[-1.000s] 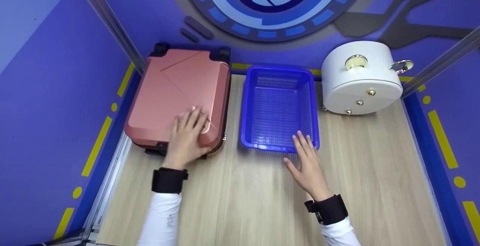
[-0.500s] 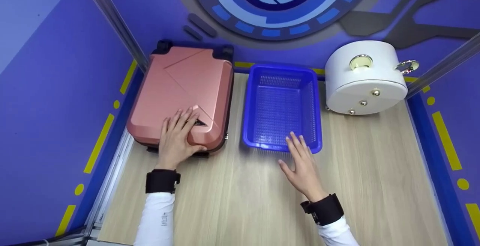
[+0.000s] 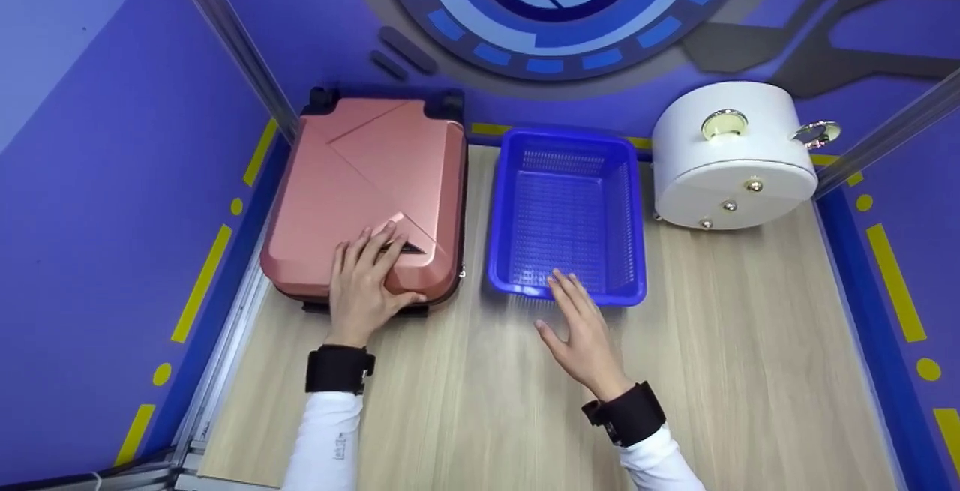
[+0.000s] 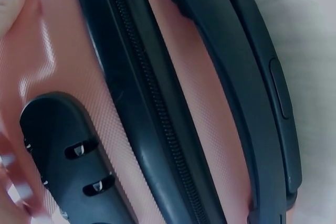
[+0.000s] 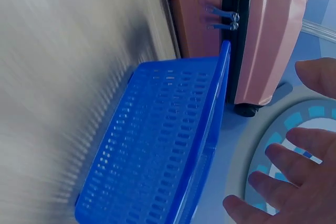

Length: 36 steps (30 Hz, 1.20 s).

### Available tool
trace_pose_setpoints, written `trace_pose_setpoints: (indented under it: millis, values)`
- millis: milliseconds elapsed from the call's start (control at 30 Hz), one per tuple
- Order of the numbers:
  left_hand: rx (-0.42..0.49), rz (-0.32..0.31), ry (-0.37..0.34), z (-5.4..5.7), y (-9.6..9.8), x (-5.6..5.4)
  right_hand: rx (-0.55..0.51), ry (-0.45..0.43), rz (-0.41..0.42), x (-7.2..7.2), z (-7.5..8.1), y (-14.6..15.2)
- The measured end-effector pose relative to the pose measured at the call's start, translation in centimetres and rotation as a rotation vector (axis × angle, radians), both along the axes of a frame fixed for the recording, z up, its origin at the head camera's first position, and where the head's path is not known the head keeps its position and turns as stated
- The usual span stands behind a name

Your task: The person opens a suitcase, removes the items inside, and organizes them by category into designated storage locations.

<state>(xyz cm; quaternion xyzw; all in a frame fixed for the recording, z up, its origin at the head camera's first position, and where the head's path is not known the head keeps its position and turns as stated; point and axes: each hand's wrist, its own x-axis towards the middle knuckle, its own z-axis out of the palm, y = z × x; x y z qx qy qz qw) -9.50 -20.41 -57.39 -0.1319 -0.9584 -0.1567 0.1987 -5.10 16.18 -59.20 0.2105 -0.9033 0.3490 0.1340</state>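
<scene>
A pink hard-shell suitcase (image 3: 375,176) lies flat at the left in the head view. My left hand (image 3: 365,281) rests on its near edge, fingers spread over the shell and thumb by the near side. The left wrist view shows the suitcase's black zip (image 4: 152,93), a black combination lock (image 4: 73,156) and a black carry handle (image 4: 231,72). To the right of the suitcase stands a blue plastic basket (image 3: 559,214). My right hand (image 3: 589,341), fingers extended, is at its near rim; whether it touches cannot be told. The right wrist view catches two zip pulls (image 5: 226,19).
A white rounded case (image 3: 731,154) with gold knobs and ring-shaped metal parts stands at the back right. The wood-patterned floor (image 3: 757,341) is bounded by blue-purple side walls (image 3: 97,214) and a back wall with a printed circular design (image 3: 555,49).
My left hand shifts left along the suitcase's near edge, then slightly back right. My right hand moves left along the basket's near rim. The view shifts slightly; suitcase, basket and white case appear to stay put.
</scene>
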Motion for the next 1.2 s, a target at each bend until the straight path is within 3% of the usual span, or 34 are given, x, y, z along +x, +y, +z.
trace_pose_setpoints:
  millis: [200, 467, 733, 933, 1100, 1200]
  values:
    - [-0.005, 0.042, 0.056, -0.4, 1.3, 0.4, -0.032, -0.038, 0.032, -0.6, -0.2, -1.5]
    - [0.120, 0.076, 0.128, -0.1, 3.3, 1.3, 0.007, -0.089, 0.071, -1.2, -0.2, -3.7]
    - [0.052, 0.061, 0.129, 0.2, 3.1, 1.9, 0.029, -0.194, 0.104, -1.1, -0.1, -6.5]
    - [0.015, 0.063, 0.089, 0.3, 3.1, 2.5, 0.019, -0.374, 0.084, -0.8, -1.0, -8.3]
    - [-0.002, 0.079, 0.078, 0.3, 3.4, 2.7, -0.097, -0.576, 0.080, -1.1, -2.6, -9.2]
    - [-0.011, 0.088, 0.079, 0.2, 3.7, 2.8, -0.166, -0.651, 0.072, -1.6, -3.4, -9.6]
